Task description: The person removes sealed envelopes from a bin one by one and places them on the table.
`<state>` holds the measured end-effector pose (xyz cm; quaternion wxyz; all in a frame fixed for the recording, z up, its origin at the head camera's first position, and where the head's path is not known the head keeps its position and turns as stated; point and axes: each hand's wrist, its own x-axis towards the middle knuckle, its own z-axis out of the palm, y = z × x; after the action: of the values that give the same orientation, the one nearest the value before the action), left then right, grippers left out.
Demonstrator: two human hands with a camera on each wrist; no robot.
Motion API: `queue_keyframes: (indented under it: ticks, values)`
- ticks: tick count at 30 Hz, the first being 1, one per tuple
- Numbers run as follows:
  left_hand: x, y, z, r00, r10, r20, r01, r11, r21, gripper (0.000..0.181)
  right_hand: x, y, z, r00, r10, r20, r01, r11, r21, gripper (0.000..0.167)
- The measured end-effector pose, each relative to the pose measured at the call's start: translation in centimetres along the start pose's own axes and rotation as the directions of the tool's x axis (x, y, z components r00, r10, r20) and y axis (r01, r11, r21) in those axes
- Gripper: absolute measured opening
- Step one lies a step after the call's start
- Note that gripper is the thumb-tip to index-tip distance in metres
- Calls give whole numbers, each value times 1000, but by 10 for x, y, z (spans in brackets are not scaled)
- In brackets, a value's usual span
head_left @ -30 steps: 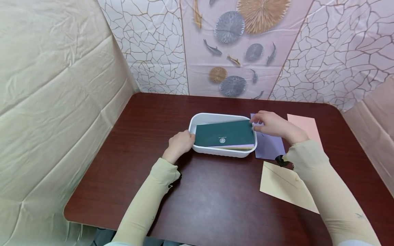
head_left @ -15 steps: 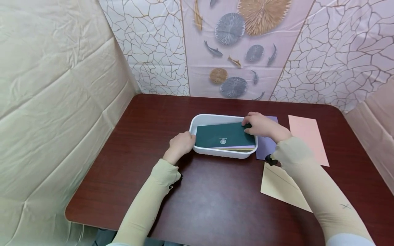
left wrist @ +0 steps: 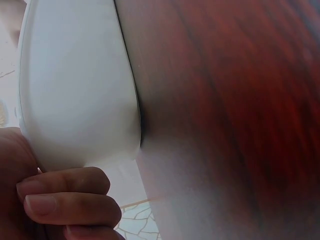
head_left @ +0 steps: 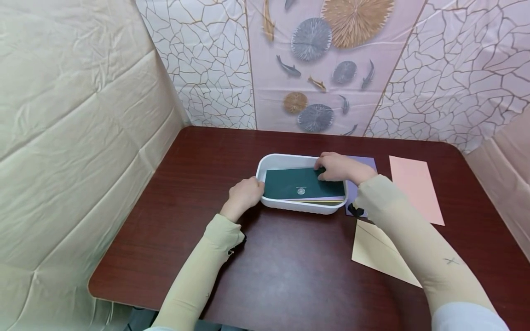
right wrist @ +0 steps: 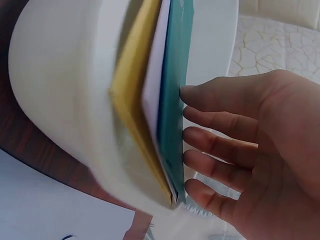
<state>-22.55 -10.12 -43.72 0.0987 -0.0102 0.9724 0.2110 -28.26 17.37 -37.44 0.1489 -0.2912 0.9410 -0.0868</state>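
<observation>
A white plastic tray (head_left: 304,208) stands on the table, holding a stack of envelopes. On top lies a dark green envelope (head_left: 285,184) with a small pale emblem; lilac and yellow edges (right wrist: 135,90) show beneath it. My left hand (head_left: 244,194) grips the tray's left rim, its fingers (left wrist: 75,205) curled at the tray's end. My right hand (head_left: 337,166) is over the tray's right part. Its fingertips (right wrist: 195,137) touch the top of the green envelope, the fingers spread and only slightly bent.
A purple envelope (head_left: 352,195) lies beside the tray's right end, partly under my right arm. Farther right is a pink envelope (head_left: 416,188), and nearer the front a cream envelope (head_left: 377,250). A patterned cloth (head_left: 273,110) hangs behind the dark wooden table (head_left: 198,170).
My right hand has moved left, from the tray's right rim onto the green envelope. The left hand keeps its hold on the rim.
</observation>
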Motion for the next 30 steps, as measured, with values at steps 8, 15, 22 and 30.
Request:
queue_keyframes:
  ticks: [8, 15, 22, 30]
  values:
    - [-2, 2, -2, 1000, 3, -12, -3, 1000, -7, 39, 16, -10, -2, 996, 1, 88, 2, 1000, -23, 40]
    - [-2, 1, -1, 1000, -1, -19, 1, 1000, -6, 39, 26, -17, 3, 993, -20, 116, 24, 999, -32, 44]
    - [-1, 2, 0, 1000, 0, -21, 0, 1000, 3, 39, 34, -20, 9, 990, 1, 143, 3, 1000, -27, 52]
    - [-1, 1, 1, 1000, -2, -24, 3, 1000, 8, 38, 48, -30, 12, 985, -19, 170, 18, 1000, 5, 33]
